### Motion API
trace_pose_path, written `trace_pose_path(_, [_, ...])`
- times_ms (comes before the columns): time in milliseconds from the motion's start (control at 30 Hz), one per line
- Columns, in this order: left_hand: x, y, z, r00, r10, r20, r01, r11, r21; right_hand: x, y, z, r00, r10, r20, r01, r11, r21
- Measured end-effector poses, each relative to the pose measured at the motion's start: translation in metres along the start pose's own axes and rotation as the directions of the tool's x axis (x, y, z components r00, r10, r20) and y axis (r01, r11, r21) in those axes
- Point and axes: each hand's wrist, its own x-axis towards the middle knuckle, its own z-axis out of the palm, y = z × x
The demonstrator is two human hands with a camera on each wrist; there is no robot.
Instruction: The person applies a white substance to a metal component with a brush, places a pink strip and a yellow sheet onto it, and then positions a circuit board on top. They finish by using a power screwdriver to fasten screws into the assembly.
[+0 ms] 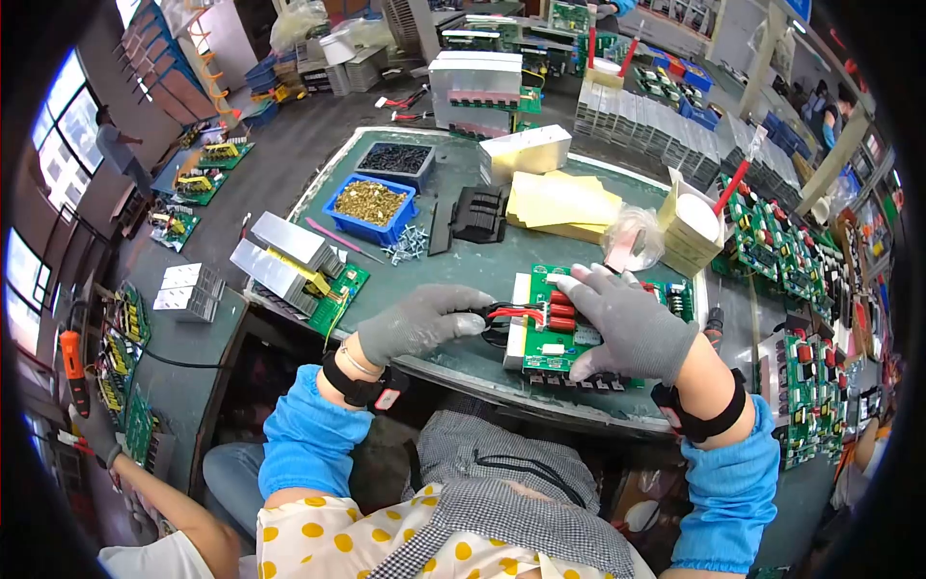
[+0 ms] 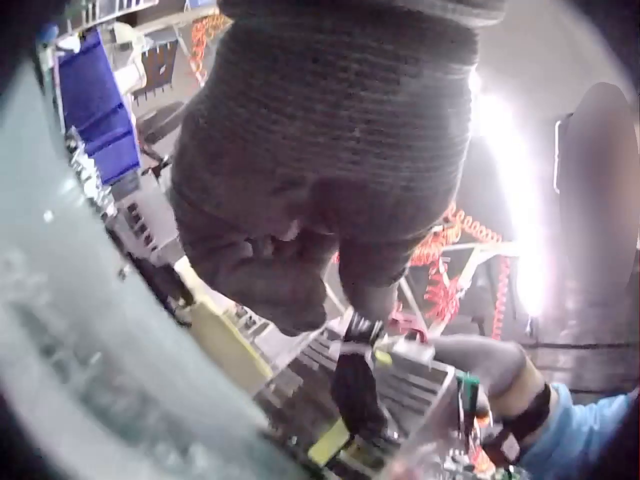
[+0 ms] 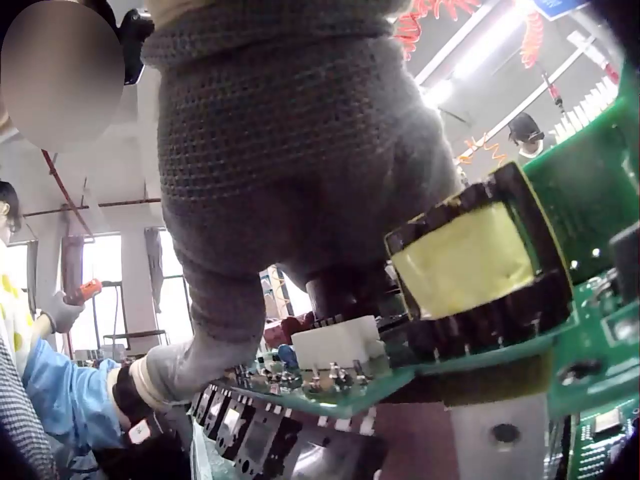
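A green circuit board [image 1: 548,359] with red cylindrical parts lies on the bench in front of me, mounted on a metal heat sink. My gloved left hand [image 1: 417,320] is at its left side, fingers and thumb pinching a bundle of black and red wires [image 1: 513,313]. Dark wires [image 2: 358,390] show below the curled fingers in the left wrist view. Spread over the board, my gloved right hand [image 1: 632,323] rests on its right part, fingers toward the far edge, thumb near the front. A yellow-wrapped transformer [image 3: 465,262] stands beside that hand in the right wrist view.
Behind the board lie yellow sheets [image 1: 559,201], a blue bin of brass-coloured screws [image 1: 370,203] and a bin of black parts [image 1: 397,159]. Loose screws [image 1: 409,243] lie nearby. Another heat-sink board [image 1: 338,294] sits left; a screwdriver [image 1: 714,323] right. Another person's gloved hand [image 1: 96,429] is far left.
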Motion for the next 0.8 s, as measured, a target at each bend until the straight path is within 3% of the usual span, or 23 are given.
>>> trace_pose_path(67, [0.004,0.013,-0.003,0.991,-0.117,0.069,0.115,0.992,0.042,-0.001,0.0,0.001,1.0,0.008,0.008,-0.008,1.0,-0.003])
trace_pose_path(167, [0.009,0.013,0.008,0.988,0.155,-0.027,-0.119,0.85,0.513,-0.001,-0.003,-0.001,1.0,0.013,0.013,-0.013,1.0,-0.018])
trace_pose_path(267, [0.017,0.002,0.025,0.936,0.33,-0.122,-0.188,0.762,0.619,-0.001,-0.005,-0.001,1.0,0.005,-0.005,-0.005,1.0,-0.028])
trace_pose_path(400, [0.017,0.008,0.044,0.945,0.289,-0.152,-0.066,0.625,0.778,-0.003,-0.005,0.0,0.999,0.003,-0.032,-0.004,1.0,-0.028])
trace_pose_path(467, [0.011,0.006,0.056,0.953,0.256,-0.165,-0.003,0.548,0.836,-0.002,-0.008,0.001,1.0,-0.001,-0.02,0.0,1.0,-0.029])
trace_pose_path(567, [0.002,0.006,0.07,0.92,0.322,-0.226,0.008,0.56,0.828,-0.002,-0.006,-0.001,1.0,-0.004,-0.001,0.004,0.999,-0.035])
trace_pose_path(667, [0.005,-0.009,0.075,0.835,0.459,-0.302,-0.049,0.609,0.792,-0.001,-0.005,0.0,1.0,0.012,0.008,-0.012,0.999,-0.034])
trace_pose_path(800, [0.004,0.0,0.073,0.89,0.377,-0.257,-0.043,0.63,0.775,-0.001,-0.007,0.0,1.0,0.001,-0.008,-0.001,0.999,-0.054])
